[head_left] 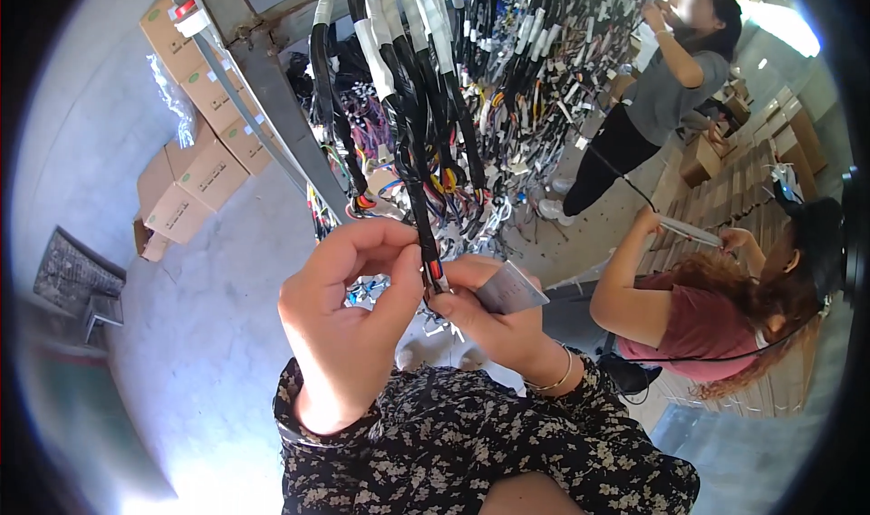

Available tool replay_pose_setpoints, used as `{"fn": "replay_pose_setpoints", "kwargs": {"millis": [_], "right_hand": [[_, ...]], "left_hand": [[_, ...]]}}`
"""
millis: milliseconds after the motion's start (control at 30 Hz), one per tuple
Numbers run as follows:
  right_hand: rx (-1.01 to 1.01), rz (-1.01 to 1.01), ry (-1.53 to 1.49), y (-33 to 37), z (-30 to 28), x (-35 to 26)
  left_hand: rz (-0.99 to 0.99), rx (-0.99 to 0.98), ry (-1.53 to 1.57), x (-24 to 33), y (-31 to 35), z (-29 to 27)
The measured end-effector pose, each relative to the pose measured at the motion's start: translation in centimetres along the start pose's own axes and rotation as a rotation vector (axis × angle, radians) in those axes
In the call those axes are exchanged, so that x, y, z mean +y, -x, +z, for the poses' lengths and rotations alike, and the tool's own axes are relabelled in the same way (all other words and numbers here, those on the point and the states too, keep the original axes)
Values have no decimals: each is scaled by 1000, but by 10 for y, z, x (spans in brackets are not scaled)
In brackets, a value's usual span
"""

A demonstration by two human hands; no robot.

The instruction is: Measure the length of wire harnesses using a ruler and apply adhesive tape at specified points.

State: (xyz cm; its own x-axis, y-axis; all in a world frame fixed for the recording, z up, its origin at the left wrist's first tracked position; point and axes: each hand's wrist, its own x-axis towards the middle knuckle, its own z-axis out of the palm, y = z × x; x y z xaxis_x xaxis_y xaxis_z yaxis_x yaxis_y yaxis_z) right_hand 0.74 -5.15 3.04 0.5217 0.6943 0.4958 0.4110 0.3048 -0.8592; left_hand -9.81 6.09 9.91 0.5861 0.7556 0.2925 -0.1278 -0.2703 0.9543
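Observation:
My left hand (349, 311) is closed, its thumb and forefinger pinching the side of a black-taped wire harness (412, 175) that hangs down in front of me. On the other side, my right hand (498, 329) grips the harness's lower end, where red and orange wires show beside a small white piece. A flat silver-grey piece (510, 290), possibly a label or its backing, lies against the right hand's fingers. How it is held there is partly hidden. More black harnesses with white wrapped sections (372, 53) hang around this one.
A grey metal frame (285, 116) carries the hanging bundles. Stacked cardboard boxes (195, 175) stand at the left. A standing person (675, 89) is at the back right; a nearer person (702, 325) holds a pale strip. Flattened cardboard (739, 189) is piled beyond them.

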Motion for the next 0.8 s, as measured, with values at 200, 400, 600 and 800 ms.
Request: {"fn": "replay_pose_setpoints", "kwargs": {"millis": [200, 400, 600, 800], "right_hand": [[-18, 34, -47, -2, -1, 2], [-52, -35, 8, -6, -5, 5], [-27, 1, -41, -7, -1, 5], [-16, -14, -28, -7, 1, 5]], "left_hand": [[-22, -3, -62, 7, -5, 4], [40, -97, -215, 7, -15, 6], [108, -68, -277, -3, -14, 8], [171, -2, -276, -6, 0, 7]]}}
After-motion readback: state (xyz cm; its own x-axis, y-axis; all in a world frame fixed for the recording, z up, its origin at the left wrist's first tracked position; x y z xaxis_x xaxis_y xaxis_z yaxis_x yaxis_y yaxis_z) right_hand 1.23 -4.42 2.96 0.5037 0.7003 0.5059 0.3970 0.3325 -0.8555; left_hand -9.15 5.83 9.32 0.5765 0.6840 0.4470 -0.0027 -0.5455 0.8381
